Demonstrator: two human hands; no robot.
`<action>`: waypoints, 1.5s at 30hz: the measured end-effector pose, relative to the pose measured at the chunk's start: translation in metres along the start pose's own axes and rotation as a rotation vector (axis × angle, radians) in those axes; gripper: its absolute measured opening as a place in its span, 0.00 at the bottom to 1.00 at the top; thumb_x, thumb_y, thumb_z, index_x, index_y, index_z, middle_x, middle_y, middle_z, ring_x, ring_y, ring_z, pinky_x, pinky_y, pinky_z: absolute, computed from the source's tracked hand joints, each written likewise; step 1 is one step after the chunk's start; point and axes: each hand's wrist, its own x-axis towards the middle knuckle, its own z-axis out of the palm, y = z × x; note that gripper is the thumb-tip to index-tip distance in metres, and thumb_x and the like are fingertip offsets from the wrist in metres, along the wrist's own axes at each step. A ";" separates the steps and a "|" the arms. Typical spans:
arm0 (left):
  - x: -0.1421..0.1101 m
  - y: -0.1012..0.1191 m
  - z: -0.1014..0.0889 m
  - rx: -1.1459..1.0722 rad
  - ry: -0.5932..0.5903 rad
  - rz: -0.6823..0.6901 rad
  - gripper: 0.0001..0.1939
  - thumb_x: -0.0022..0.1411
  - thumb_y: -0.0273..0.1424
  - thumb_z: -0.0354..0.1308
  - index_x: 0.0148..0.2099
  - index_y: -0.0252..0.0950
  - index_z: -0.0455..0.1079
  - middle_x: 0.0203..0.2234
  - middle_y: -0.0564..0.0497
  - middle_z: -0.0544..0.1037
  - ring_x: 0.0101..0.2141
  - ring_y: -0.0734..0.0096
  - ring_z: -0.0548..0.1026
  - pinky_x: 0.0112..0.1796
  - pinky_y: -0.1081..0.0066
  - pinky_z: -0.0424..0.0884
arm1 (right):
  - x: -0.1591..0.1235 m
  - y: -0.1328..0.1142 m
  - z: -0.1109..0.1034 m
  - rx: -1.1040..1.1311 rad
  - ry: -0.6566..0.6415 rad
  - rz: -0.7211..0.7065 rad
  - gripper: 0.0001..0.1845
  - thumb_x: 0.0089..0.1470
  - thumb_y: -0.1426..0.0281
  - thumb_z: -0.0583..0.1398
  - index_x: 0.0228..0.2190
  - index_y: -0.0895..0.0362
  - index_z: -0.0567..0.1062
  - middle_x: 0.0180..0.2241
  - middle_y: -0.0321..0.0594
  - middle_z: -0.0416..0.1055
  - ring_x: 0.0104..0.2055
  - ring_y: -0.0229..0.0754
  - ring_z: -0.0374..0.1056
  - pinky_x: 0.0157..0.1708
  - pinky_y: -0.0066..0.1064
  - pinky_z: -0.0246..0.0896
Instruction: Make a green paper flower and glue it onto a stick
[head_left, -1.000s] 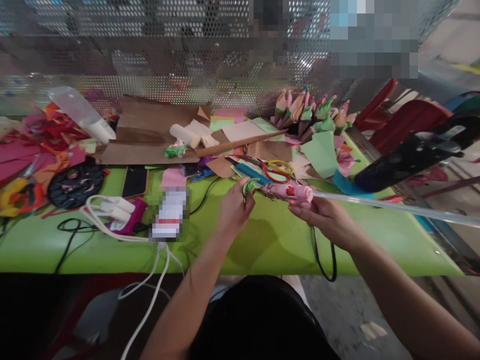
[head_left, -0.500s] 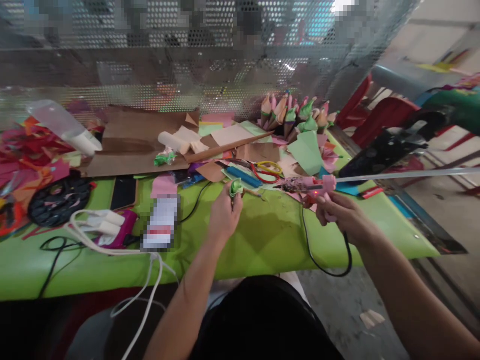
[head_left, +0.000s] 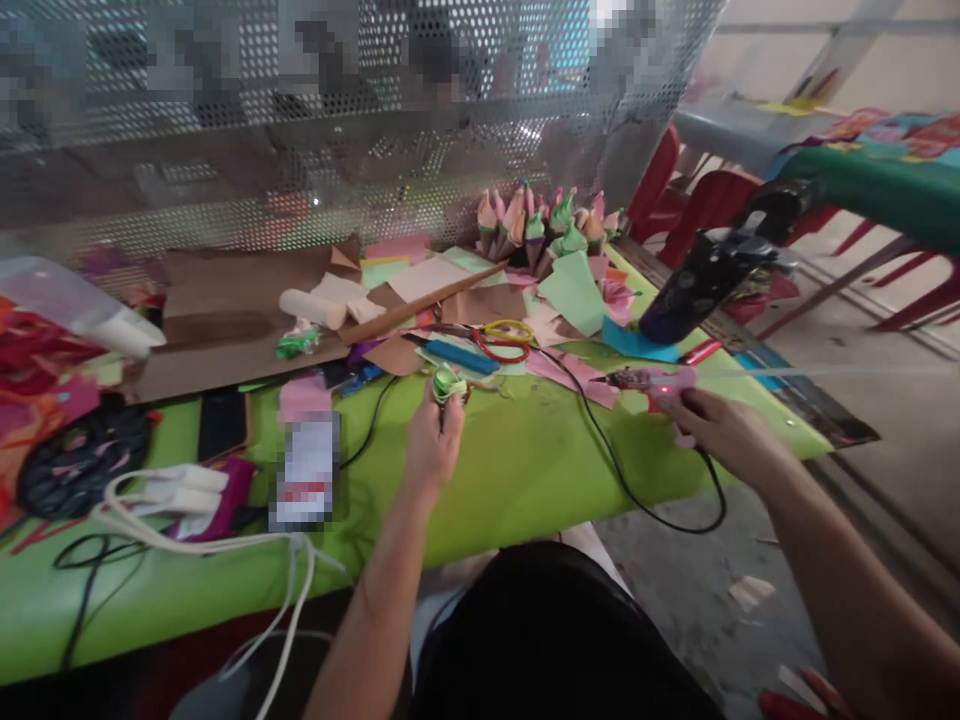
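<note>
My left hand [head_left: 433, 440] is closed on a small green swirled paper piece [head_left: 448, 383], which sticks up above the fingers. My right hand [head_left: 712, 425] grips a pink glue gun [head_left: 671, 382] whose small red light is on. A long clear glue stick [head_left: 780, 372] juts from the back of the gun, and the nozzle points left, over pink paper near the table's right side. Between the two hands a black cord [head_left: 615, 460] loops across the green tabletop. Scissors [head_left: 502, 345] with red and yellow handles lie beyond my left hand, beside a blue stick-like object [head_left: 461, 356].
Several paper cones with swirled tops [head_left: 540, 225] stand at the back. A dark bottle [head_left: 694, 285] is at the right edge. On the left lie a phone [head_left: 307, 465], white cables [head_left: 292, 545], a purple power adapter [head_left: 217, 500] and brown cardboard [head_left: 225, 320]. A perforated metal panel [head_left: 300, 150] rises behind.
My right hand has drawn the glue gun to the right, farther from my left hand. The left hand still holds the green piece. The camera view has turned to the right.
</note>
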 end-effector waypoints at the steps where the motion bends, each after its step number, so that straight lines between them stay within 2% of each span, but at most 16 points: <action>1: 0.000 0.000 0.000 -0.021 -0.013 -0.011 0.20 0.72 0.41 0.47 0.59 0.38 0.68 0.43 0.43 0.82 0.41 0.60 0.82 0.40 0.65 0.77 | 0.000 -0.002 -0.001 -0.127 -0.017 0.018 0.25 0.59 0.48 0.52 0.28 0.53 0.75 0.31 0.47 0.79 0.31 0.50 0.73 0.28 0.36 0.58; 4: -0.002 0.004 -0.002 -0.060 -0.046 -0.039 0.21 0.72 0.40 0.47 0.60 0.38 0.67 0.40 0.44 0.82 0.38 0.61 0.82 0.39 0.66 0.78 | -0.005 -0.011 -0.008 -0.307 -0.061 0.110 0.22 0.61 0.51 0.52 0.34 0.51 0.78 0.41 0.48 0.80 0.39 0.56 0.75 0.29 0.37 0.56; 7: -0.003 0.009 -0.002 -0.101 -0.077 -0.053 0.20 0.72 0.39 0.47 0.60 0.37 0.67 0.37 0.45 0.83 0.33 0.64 0.80 0.37 0.66 0.77 | -0.018 -0.027 -0.017 -0.295 0.055 0.128 0.20 0.61 0.50 0.54 0.35 0.50 0.78 0.45 0.49 0.79 0.39 0.56 0.74 0.28 0.37 0.52; 9: -0.003 0.013 -0.001 -0.143 -0.088 -0.054 0.19 0.72 0.37 0.47 0.59 0.37 0.67 0.40 0.44 0.83 0.36 0.65 0.81 0.38 0.66 0.78 | -0.028 -0.044 -0.020 -0.122 0.193 0.019 0.20 0.60 0.48 0.57 0.36 0.51 0.77 0.43 0.50 0.78 0.35 0.54 0.73 0.27 0.37 0.52; 11: -0.003 0.017 0.001 -0.180 -0.097 -0.071 0.19 0.71 0.36 0.47 0.59 0.38 0.68 0.42 0.44 0.83 0.40 0.64 0.81 0.40 0.65 0.79 | -0.039 -0.068 -0.016 0.189 0.260 -0.210 0.17 0.60 0.52 0.58 0.35 0.51 0.77 0.34 0.46 0.78 0.30 0.48 0.70 0.29 0.37 0.57; 14: -0.004 0.022 0.004 -0.202 -0.118 -0.126 0.18 0.71 0.36 0.47 0.58 0.39 0.68 0.44 0.43 0.82 0.44 0.63 0.81 0.43 0.63 0.79 | -0.050 -0.114 0.004 0.552 0.152 -0.500 0.10 0.61 0.61 0.59 0.33 0.53 0.77 0.31 0.42 0.76 0.31 0.44 0.69 0.32 0.34 0.62; 18: -0.011 0.026 0.002 -0.204 -0.145 -0.155 0.19 0.72 0.38 0.46 0.58 0.39 0.68 0.48 0.43 0.81 0.48 0.63 0.80 0.45 0.63 0.79 | -0.055 -0.165 0.045 0.848 0.024 -0.516 0.07 0.58 0.65 0.62 0.37 0.53 0.76 0.34 0.40 0.77 0.32 0.41 0.70 0.33 0.33 0.66; 20: -0.017 0.025 0.001 -0.169 -0.090 -0.146 0.18 0.71 0.39 0.48 0.57 0.39 0.69 0.51 0.42 0.80 0.51 0.63 0.79 0.47 0.64 0.78 | -0.055 -0.177 0.063 0.925 0.006 -0.518 0.09 0.56 0.66 0.63 0.40 0.53 0.77 0.38 0.41 0.77 0.34 0.41 0.71 0.36 0.34 0.68; 24: -0.029 0.022 0.000 -0.110 0.004 -0.166 0.18 0.70 0.39 0.52 0.57 0.37 0.66 0.53 0.41 0.79 0.53 0.62 0.78 0.50 0.65 0.76 | -0.052 -0.182 0.085 0.954 -0.023 -0.499 0.11 0.53 0.67 0.66 0.39 0.53 0.77 0.40 0.41 0.74 0.34 0.40 0.70 0.37 0.34 0.70; 29: -0.037 0.022 0.001 -0.171 -0.087 -0.139 0.15 0.70 0.37 0.51 0.55 0.37 0.64 0.50 0.41 0.80 0.51 0.63 0.79 0.51 0.64 0.75 | -0.051 -0.176 0.094 0.978 -0.051 -0.485 0.10 0.53 0.63 0.66 0.36 0.54 0.77 0.41 0.41 0.74 0.31 0.39 0.68 0.34 0.34 0.69; 32: -0.040 0.024 0.002 -0.166 -0.086 -0.120 0.17 0.70 0.34 0.53 0.58 0.39 0.60 0.49 0.42 0.80 0.49 0.64 0.80 0.50 0.63 0.76 | -0.052 -0.174 0.097 0.971 -0.083 -0.420 0.12 0.51 0.62 0.66 0.36 0.54 0.75 0.36 0.39 0.74 0.29 0.39 0.68 0.32 0.34 0.67; 34: -0.042 0.025 0.004 -0.122 -0.007 -0.094 0.21 0.68 0.33 0.56 0.61 0.40 0.57 0.48 0.42 0.80 0.46 0.65 0.80 0.47 0.65 0.77 | -0.053 -0.173 0.098 0.972 -0.109 -0.374 0.13 0.49 0.62 0.66 0.36 0.53 0.74 0.31 0.36 0.74 0.28 0.40 0.69 0.31 0.33 0.65; 36: -0.044 0.025 0.005 -0.027 0.136 -0.018 0.24 0.65 0.32 0.61 0.60 0.39 0.57 0.47 0.42 0.78 0.44 0.66 0.79 0.44 0.66 0.76 | -0.055 -0.174 0.098 0.984 -0.133 -0.343 0.13 0.49 0.62 0.66 0.36 0.53 0.73 0.27 0.34 0.73 0.28 0.41 0.69 0.30 0.32 0.64; 39: -0.046 0.027 0.005 0.176 0.294 0.145 0.19 0.63 0.32 0.64 0.52 0.39 0.62 0.42 0.46 0.75 0.39 0.68 0.76 0.43 0.65 0.75 | -0.058 -0.176 0.096 0.991 -0.144 -0.321 0.12 0.48 0.61 0.65 0.35 0.52 0.72 0.26 0.34 0.74 0.27 0.42 0.71 0.30 0.32 0.64; 42: -0.045 0.031 0.002 0.324 0.285 0.266 0.10 0.65 0.31 0.63 0.46 0.39 0.65 0.37 0.49 0.74 0.38 0.67 0.74 0.42 0.66 0.73 | -0.059 -0.178 0.093 0.993 -0.145 -0.313 0.13 0.49 0.60 0.65 0.34 0.52 0.72 0.27 0.35 0.75 0.27 0.42 0.71 0.29 0.32 0.65; 45: -0.045 0.034 0.000 0.390 0.279 0.331 0.08 0.66 0.29 0.61 0.46 0.39 0.66 0.38 0.48 0.74 0.41 0.65 0.74 0.42 0.65 0.72 | -0.060 -0.178 0.092 1.003 -0.151 -0.323 0.14 0.49 0.58 0.66 0.34 0.52 0.71 0.28 0.36 0.76 0.27 0.42 0.71 0.29 0.32 0.64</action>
